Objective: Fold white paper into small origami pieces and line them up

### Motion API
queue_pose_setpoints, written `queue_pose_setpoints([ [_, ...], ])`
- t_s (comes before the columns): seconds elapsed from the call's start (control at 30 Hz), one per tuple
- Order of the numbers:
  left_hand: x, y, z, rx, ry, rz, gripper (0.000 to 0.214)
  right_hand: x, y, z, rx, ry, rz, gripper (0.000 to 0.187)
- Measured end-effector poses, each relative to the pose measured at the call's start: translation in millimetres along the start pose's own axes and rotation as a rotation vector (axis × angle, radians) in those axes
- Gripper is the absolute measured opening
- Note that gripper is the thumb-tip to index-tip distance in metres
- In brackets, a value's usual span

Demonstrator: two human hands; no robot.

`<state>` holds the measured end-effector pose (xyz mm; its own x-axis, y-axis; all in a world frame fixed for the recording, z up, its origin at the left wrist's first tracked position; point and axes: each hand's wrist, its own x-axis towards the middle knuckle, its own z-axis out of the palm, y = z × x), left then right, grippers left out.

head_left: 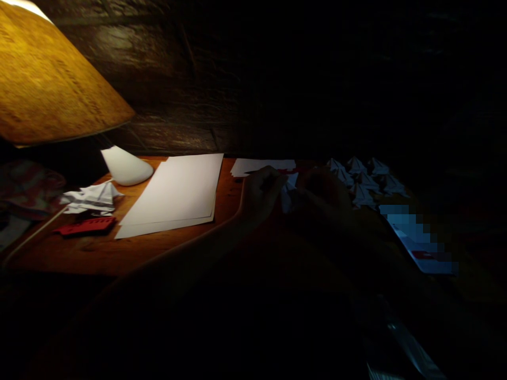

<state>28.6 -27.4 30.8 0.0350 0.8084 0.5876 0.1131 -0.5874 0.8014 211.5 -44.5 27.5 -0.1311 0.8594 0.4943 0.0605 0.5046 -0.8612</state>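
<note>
Between my two hands is a small piece of folded white paper (289, 195), held just above the dim wooden table. My left hand (262, 189) pinches its left edge, fingers pressed together. On the other side my right hand (322, 192), mostly in shadow, is closed on the paper's right part. Several folded paper figures (362, 179) stand in rows to the right of my right hand. Behind my left hand lies a small stack of white paper (261, 165), with a dark pointed thing at its near edge that I cannot make out.
Large white sheets (174, 195) lie to the left on the wooden table (95, 256). Farther left are a lamp with a white base (125, 166) and yellow shade (59, 84), crumpled paper (94, 198) and a red object (85, 227). A lit phone (420, 240) lies at right.
</note>
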Motion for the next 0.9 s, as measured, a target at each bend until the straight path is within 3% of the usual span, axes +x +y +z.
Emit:
queue_pose_setpoints([
  [0.13, 0.9, 0.9, -0.7, -0.002, -0.016, 0.009, 0.032, 0.8, 0.6, -0.6, 0.102, -0.130, 0.151, 0.036],
  [0.33, -1.2, 1.3, 1.1, -0.028, -0.028, -0.006, 0.034, 3.9, 2.9, -5.7, 0.051, -0.184, 0.177, 0.044],
  [0.53, -0.3, -2.3, 5.3, -0.180, -0.134, -0.101, 0.037, 5.0, -1.3, -4.6, 0.101, -0.156, 0.191, 0.045],
  [0.67, -1.8, -5.6, 7.8, -0.210, -0.131, -0.178, 0.031, 4.2, -0.7, -3.8, 0.131, -0.173, 0.222, 0.043],
  [0.9, -4.6, -2.9, 7.3, -0.173, -0.103, -0.153, 0.025, 4.5, -1.1, 0.4, 0.208, -0.131, 0.275, 0.042],
])
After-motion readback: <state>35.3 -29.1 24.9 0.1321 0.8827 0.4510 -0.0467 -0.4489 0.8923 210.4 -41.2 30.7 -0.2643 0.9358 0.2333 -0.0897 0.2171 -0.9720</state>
